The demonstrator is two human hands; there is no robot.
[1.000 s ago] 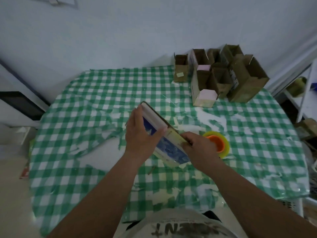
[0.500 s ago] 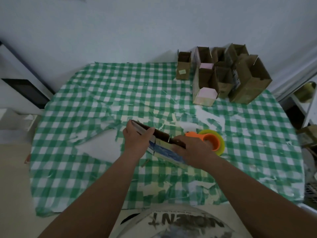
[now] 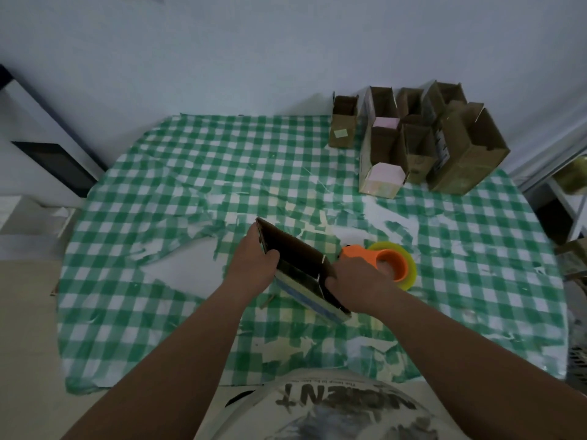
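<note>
Brown cardboard sits between both hands: a small carton [image 3: 298, 265], partly opened, with its dark inside facing up and its blue printed face turned toward my chest. Nearest me, the right hand [image 3: 355, 284] is curled over the carton's near-right end, fingers wrapped on the rim. The left hand [image 3: 254, 265] grips the far-left end with the thumb hooked over the top edge. The carton's long axis therefore runs diagonally from near-right to far-left, straight between the hands and low over the green-checked counter [image 3: 178, 173]. I cannot tell whether its bottom edge touches down. Neither hand has the advantage, since each holds one end. I judge the coming move to be squaring the carton open, which means pressing the ends toward each other along that diagonal. Left of the left hand there is bare counter to work in. Just beyond the right hand, close to its knuckles, lies an orange tape dispenser [image 3: 390, 265] with a yellow-green roll, so a swing that way is cramped. Well beyond, to the far right by the wall, stands a cluster of opened cardboard boxes [image 3: 457, 154], with a pink box [image 3: 382, 182] in front of them.
</note>
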